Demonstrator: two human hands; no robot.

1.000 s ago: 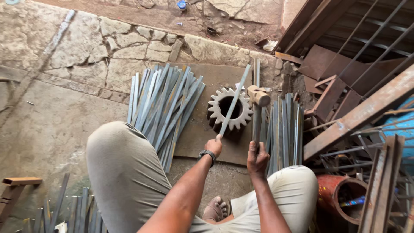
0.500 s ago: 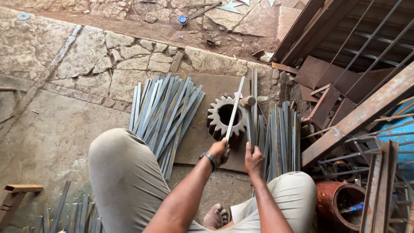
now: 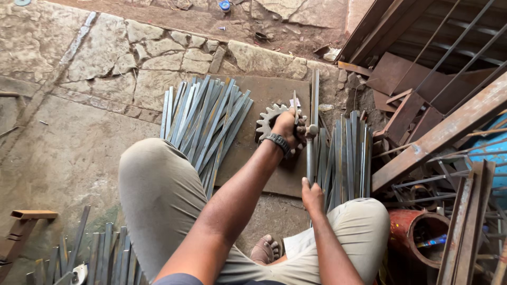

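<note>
Seemingly to steady it, the left hand [image 3: 288, 126] was clamped on a thin metal strip [image 3: 295, 101] stood over the toothed gear [image 3: 268, 122] on the steel plate [image 3: 264, 92]. Beside it, the right hand [image 3: 312, 196] gripped a hammer [image 3: 310, 153], its head by the strip. A rusty red drum [image 3: 409, 232] held scrap.
</note>
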